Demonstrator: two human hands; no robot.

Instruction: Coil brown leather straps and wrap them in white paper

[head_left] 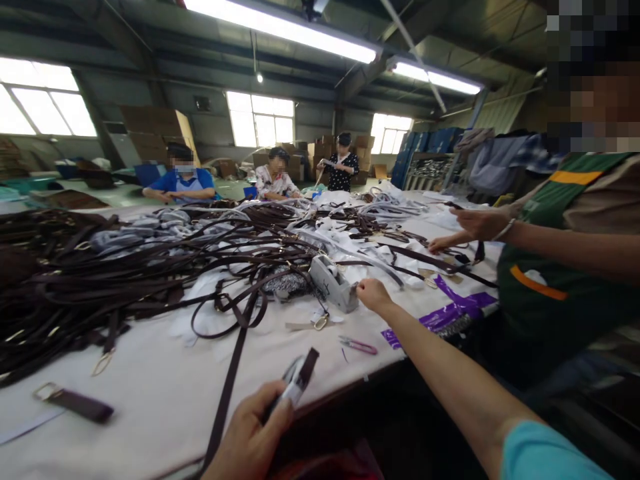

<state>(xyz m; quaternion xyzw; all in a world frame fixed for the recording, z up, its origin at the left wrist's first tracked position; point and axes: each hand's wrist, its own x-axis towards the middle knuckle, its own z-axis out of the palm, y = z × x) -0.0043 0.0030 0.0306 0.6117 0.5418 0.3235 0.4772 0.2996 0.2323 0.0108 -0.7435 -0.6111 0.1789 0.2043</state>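
My left hand (pixel 260 415) is closed around a coiled dark brown strap (pixel 309 369) with a whitish wrapping on it, held over the table's front edge. Farther forward, my right hand (pixel 374 295) is closed at the near end of a grey tape dispenser (pixel 333 283); what its fingers pinch is too small to make out. Between my hands lies a pair of pink thread snips (pixel 358 345). A metal buckle (pixel 321 323) rests near the dispenser. At the left, a short brown strap piece (pixel 83 405) with a gold buckle lies apart.
A large heap of dark brown straps (pixel 125 280) covers the left and middle of the white table (pixel 165 373). Purple plastic (pixel 443 319) hangs at the right edge. A co-worker in a green apron (pixel 540 253) handles straps close on my right. Several people work across the table.
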